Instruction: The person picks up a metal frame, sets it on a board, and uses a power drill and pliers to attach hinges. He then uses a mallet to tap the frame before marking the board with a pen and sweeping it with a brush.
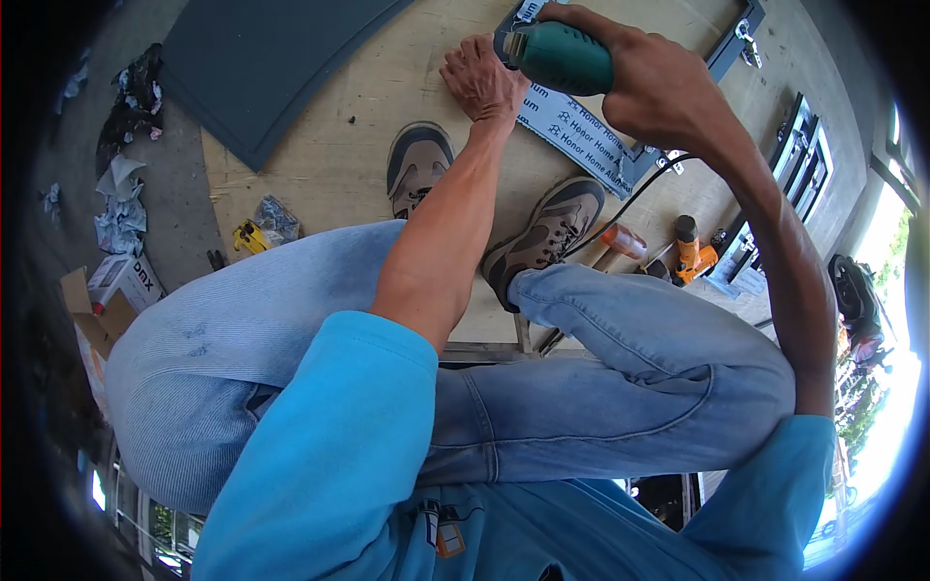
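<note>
My right hand (659,82) is wrapped round a green corded power tool (562,60) near the top of the view. The tool's front end points left, close over a dark metal frame piece with printed protective film (581,131). Just left of the tool's tip, my left hand (482,79) has its fingers curled at the edge of the frame piece; what they hold, if anything, is hidden. A black cord (630,203) runs down from the tool past my shoe.
A dark panel (262,73) lies upper left on the plywood (339,184). Right are an orange drill (692,252), an orange cylinder (625,241) and metal frames (790,184). Left are a yellow tool (251,237), crumpled wrapping (120,208) and a box (124,283).
</note>
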Available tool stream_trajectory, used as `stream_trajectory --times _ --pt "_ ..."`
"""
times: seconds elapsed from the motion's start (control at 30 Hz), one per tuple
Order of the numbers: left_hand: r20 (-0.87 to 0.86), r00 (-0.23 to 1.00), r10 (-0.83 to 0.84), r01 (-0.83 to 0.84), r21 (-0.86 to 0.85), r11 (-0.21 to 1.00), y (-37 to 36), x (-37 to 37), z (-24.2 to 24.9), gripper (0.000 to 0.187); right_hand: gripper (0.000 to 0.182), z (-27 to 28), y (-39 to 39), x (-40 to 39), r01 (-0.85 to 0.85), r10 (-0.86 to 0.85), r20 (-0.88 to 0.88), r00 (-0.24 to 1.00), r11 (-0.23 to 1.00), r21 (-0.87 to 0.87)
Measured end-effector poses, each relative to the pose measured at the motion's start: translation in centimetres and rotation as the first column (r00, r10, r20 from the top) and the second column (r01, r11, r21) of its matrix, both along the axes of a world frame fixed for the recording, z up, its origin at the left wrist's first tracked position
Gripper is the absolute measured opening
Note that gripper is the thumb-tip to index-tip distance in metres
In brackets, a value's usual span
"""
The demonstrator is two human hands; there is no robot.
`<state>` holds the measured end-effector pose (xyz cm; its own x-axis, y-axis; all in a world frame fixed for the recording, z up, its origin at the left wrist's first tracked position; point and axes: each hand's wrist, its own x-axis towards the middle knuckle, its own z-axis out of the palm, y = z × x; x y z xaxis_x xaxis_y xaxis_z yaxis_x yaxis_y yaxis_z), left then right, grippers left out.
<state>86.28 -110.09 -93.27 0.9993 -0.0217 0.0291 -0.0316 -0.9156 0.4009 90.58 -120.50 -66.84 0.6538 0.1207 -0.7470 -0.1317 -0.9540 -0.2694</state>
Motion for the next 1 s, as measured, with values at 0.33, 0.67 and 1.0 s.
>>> stream_trajectory --times 0.33,0.67,1.0 --pt "0.014 1.0 0.008 -0.008 -0.035 0.999 -0.2 0.3 -0.1 0.064 0.062 -0.4 -0.5 0.3 0.005 -0.006 0.012 1.0 0.999 0.047" --pt "-0.016 1.0 0.0 0.0 -0.022 1.0 -0.1 0.1 -0.3 0.061 0.065 -0.6 0.0 0.2 0.036 -0.037 -0.03 0.999 0.999 -0.022" --pt "0.153 0.986 0.069 -0.052 -0.113 0.992 -0.1 0.3 -1.0 0.049 0.077 -1.3 -2.1 -0.1 0.278 -0.282 -0.033 0.959 0.907 0.316"
